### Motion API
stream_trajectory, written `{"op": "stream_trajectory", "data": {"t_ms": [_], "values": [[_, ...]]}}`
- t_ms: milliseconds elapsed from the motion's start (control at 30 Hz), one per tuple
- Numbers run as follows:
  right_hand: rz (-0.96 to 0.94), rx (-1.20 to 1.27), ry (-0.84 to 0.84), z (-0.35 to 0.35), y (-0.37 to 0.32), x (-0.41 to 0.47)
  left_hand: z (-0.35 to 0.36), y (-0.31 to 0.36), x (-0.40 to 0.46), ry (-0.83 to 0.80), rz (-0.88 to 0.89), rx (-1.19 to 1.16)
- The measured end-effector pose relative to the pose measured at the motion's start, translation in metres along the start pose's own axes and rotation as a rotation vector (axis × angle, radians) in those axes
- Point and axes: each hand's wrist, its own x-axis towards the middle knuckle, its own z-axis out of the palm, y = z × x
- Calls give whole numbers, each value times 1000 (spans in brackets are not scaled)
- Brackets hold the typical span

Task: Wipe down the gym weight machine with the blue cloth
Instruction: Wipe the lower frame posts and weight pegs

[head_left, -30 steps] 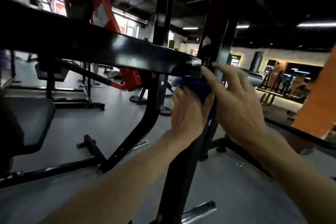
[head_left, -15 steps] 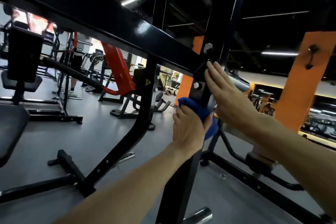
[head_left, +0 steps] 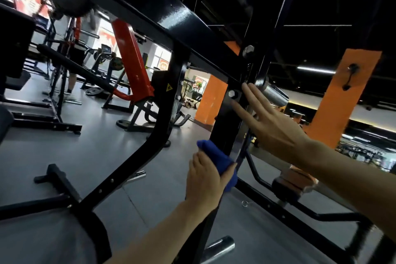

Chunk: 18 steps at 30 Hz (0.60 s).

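Observation:
A black steel weight machine frame (head_left: pixel 227 126) fills the view, with a long crossbar (head_left: pixel 171 19) running from upper left to a bolted joint on the upright post. My left hand (head_left: pixel 205 180) grips a bunched blue cloth (head_left: pixel 216 156) and presses it against the upright post, well below the joint. My right hand (head_left: pixel 272 122) lies with straight fingers against the same post higher up, its fingertips beside a silver bolt (head_left: pixel 232 93).
A chrome weight peg (head_left: pixel 274 94) juts out right of the post, another chrome peg (head_left: pixel 218 248) low down. A curved black leg (head_left: pixel 137 165) slants to the floor at left. Red and black machines (head_left: pixel 132 60) stand behind; orange pillars (head_left: pixel 342 96) at right.
My left hand with the blue cloth has slid down the upright post, away from the joint. My right hand stays on the post near the bolt. The camera has tilted.

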Motion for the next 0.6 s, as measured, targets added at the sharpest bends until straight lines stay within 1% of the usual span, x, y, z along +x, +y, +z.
{"op": "stream_trajectory", "data": {"t_ms": [67,133,233,300,367,500,600], "values": [[-68,-104,4,-3,11,-2,-2,2,6,-13,2,47],[-157,-213,22,-12,22,-2,-9,15,22,27,55,99],[-333,-283,67,-13,34,6,-14,43,54,77,60,33],[-396,-294,7,-4,37,17,-12,52,65,114,69,-43],[-374,-310,-33,5,33,25,-7,51,67,107,67,-107],[-265,-233,-12,17,9,26,0,41,57,141,61,-87],[-302,-214,-43,19,-5,29,5,23,27,148,40,-74]]}}
